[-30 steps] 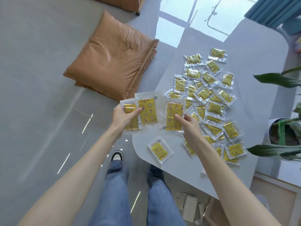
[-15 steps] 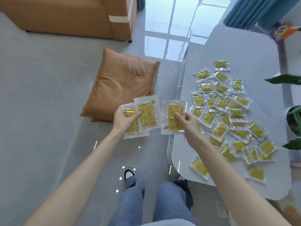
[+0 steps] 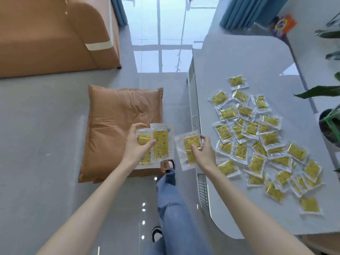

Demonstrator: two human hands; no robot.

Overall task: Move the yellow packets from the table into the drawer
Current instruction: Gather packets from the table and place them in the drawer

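Over glossy grey floor (image 3: 46, 126), left fingers (image 3: 147, 145) and right fingers (image 3: 195, 149) grip packets (image 3: 161, 138) (table (image 3: 239, 57) strewn).

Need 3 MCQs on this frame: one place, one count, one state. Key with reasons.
1. The brown cushion lies: A) on the floor, left of the table; B) on the table; C) under the table.
2. The right hand holds how many packets: A) none; B) one; C) four.
3. The left hand is: A) flat on the table; B) empty, fingers straight; C) gripping yellow packets.
Key: A, floor shows around it; B, a single packet in its grip; C, thumb curls over overlapping packets.
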